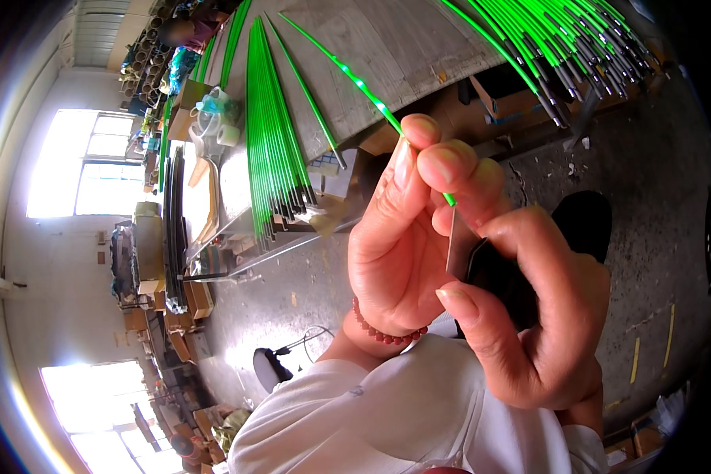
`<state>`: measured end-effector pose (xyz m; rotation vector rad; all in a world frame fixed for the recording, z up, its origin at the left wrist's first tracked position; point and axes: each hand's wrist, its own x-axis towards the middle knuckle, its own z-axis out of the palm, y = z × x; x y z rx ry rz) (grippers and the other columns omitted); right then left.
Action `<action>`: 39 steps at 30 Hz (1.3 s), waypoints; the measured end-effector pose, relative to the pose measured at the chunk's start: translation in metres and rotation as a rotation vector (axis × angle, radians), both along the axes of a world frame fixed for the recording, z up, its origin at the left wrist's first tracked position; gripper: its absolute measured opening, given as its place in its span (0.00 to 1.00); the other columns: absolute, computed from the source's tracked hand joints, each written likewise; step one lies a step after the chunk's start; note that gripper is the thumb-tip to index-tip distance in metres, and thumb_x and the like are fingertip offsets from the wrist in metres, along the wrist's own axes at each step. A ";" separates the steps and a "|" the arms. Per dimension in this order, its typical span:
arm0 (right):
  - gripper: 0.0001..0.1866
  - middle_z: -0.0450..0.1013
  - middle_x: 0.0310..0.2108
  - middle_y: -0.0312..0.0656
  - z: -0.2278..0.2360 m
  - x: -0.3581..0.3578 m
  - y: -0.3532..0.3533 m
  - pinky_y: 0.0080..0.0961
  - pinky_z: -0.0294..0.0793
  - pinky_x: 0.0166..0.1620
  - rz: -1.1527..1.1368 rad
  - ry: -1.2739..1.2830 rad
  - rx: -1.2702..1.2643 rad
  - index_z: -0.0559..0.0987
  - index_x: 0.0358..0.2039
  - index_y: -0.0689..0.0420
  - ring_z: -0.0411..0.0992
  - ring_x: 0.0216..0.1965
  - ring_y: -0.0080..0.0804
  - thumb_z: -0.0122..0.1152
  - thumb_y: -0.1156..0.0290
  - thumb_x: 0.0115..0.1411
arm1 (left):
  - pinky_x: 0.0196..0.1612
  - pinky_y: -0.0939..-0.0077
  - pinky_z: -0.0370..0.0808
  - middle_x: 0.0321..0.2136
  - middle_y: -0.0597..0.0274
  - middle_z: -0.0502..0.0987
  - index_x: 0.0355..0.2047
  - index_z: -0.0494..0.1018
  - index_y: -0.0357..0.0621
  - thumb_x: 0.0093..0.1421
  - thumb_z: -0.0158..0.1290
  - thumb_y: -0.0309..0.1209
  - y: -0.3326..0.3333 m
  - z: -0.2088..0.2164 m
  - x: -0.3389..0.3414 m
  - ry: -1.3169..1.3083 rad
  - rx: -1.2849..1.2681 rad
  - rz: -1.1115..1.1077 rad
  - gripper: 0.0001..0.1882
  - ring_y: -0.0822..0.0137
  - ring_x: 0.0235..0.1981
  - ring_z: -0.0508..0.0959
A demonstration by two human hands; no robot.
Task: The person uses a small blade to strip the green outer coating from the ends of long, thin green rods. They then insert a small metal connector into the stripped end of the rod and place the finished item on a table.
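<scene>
A thin bright green rod (375,103) slants from the table toward me, pinched near its close end by my left hand (395,229). Its green tip pokes out just below the curled fingers. A reddish beaded bracelet circles that wrist. My right hand (541,308) is closed, thumb and forefinger around a thin flat blade (460,243) with a dark part behind it. The blade's upper edge is close to the rod's tip; whether they touch I cannot tell. Most of the blade's dark part is hidden by my right fingers.
On the grey table (403,59) lie a fan of green rods (272,126) with black ends and a single rod (304,87). Another bundle of green rods (561,47) overhangs at upper right. Cardboard boxes and shelving line the left wall. A person (189,31) is at far upper left.
</scene>
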<state>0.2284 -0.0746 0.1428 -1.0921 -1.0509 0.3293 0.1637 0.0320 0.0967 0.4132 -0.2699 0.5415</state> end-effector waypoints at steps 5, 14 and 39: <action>0.16 0.76 0.34 0.49 -0.002 0.011 -0.005 0.19 0.70 0.33 0.143 0.070 -0.013 0.71 0.41 0.72 0.71 0.27 0.25 0.59 0.72 0.58 | 0.37 0.81 0.67 0.38 0.70 0.73 0.49 0.66 0.52 0.66 0.47 0.30 0.000 -0.011 0.006 -0.066 -0.041 -0.012 0.11 0.74 0.31 0.64; 0.16 0.75 0.30 0.47 0.010 0.007 -0.006 0.18 0.68 0.32 0.067 0.142 -0.061 0.72 0.40 0.71 0.69 0.26 0.24 0.60 0.71 0.58 | 0.38 0.81 0.71 0.38 0.68 0.74 0.49 0.66 0.50 0.66 0.47 0.27 0.012 -0.008 0.000 -0.028 0.059 -0.072 0.12 0.73 0.33 0.68; 0.14 0.72 0.22 0.39 -0.005 0.015 -0.016 0.17 0.64 0.28 0.174 0.270 -0.209 0.73 0.36 0.69 0.65 0.23 0.20 0.59 0.68 0.58 | 0.37 0.79 0.69 0.40 0.65 0.74 0.52 0.66 0.50 0.67 0.44 0.26 -0.015 0.014 0.005 -0.085 -0.167 0.003 0.14 0.72 0.32 0.69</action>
